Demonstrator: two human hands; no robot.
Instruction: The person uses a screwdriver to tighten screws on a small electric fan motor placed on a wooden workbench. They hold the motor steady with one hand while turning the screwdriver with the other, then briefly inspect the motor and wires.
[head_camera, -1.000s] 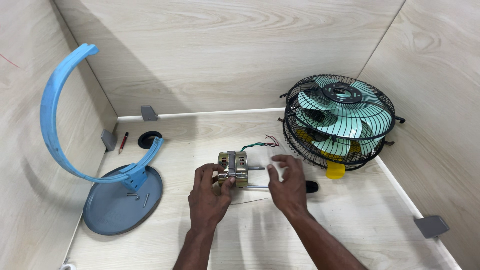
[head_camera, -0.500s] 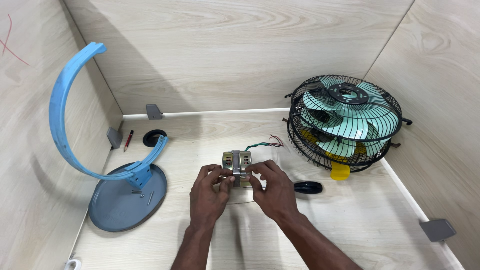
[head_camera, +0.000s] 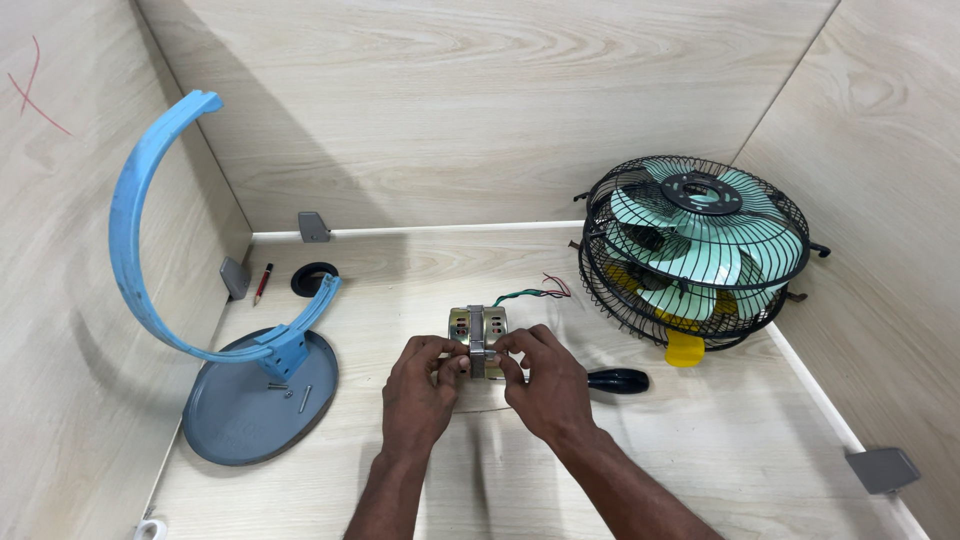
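1. The fingertips of both hands meet on the near face of 1 small electric fan motor (head_camera: 478, 338), a brass-coloured body with a grey steel band round its middle, standing on the pale wooden table (head_camera: 700, 460) near its centre.
2. The left hand (head_camera: 418, 398) curls its thumb and fingers onto the motor's left side, gripping it.
3. The right hand (head_camera: 545, 385) pinches the motor's right side and near edge with thumb and forefinger; the other fingers are bent in behind them.
4. 1 twisted bundle of wires (head_camera: 530, 293), green, red and dark, runs from the back of the motor toward the right and lies loose on the table.
5. 1 black-handled screwdriver (head_camera: 617, 380) lies just beside the right hand, its shaft hidden behind the hand.
6. Right of that stands 1 fan head (head_camera: 700, 250): 2 black wire guards closed around pale green blades, leaning against the right wall, with 1 yellow piece (head_camera: 685, 349) under its near edge.
7. Left of the hands sits 1 fan stand (head_camera: 262, 400), a round grey-blue base carrying 1 curved light-blue arm (head_camera: 135, 250) that arcs upward.
8. 2 small screws (head_camera: 297, 394) rest on the base near the arm's foot.
9. Farther back lie 1 red pencil (head_camera: 262, 283) and 1 black ring (head_camera: 314, 277), near each other by the left wall.
10. 3 grey corner brackets (head_camera: 883, 468) show where the walls meet the table.
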